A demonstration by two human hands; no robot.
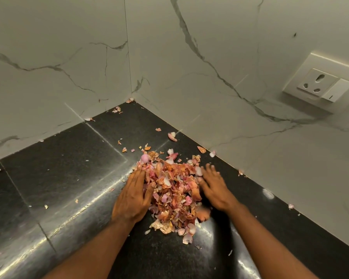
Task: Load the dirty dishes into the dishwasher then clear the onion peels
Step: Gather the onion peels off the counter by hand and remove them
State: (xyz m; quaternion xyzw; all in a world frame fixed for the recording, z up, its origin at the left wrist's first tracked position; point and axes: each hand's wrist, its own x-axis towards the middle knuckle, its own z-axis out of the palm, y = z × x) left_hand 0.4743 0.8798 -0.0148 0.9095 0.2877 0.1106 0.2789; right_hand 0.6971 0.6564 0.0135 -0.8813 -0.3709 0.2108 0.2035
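Bracketing onion peels (pixel 172 190) w/ left hand (pixel 132 198) & right hand (pixel 214 188) — fingers flat, released, pressing pile sides to heap it on worktop (pixel 69 168) — strays near corner.

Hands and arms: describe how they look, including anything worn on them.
Both forearms are bare up to the frame's bottom edge; no sleeve shows. The left hand and right hand wear no gloves, and no ring, watch or bracelet is visible. The right hand's fingers are motion-blurred, so fine details there cannot be told.
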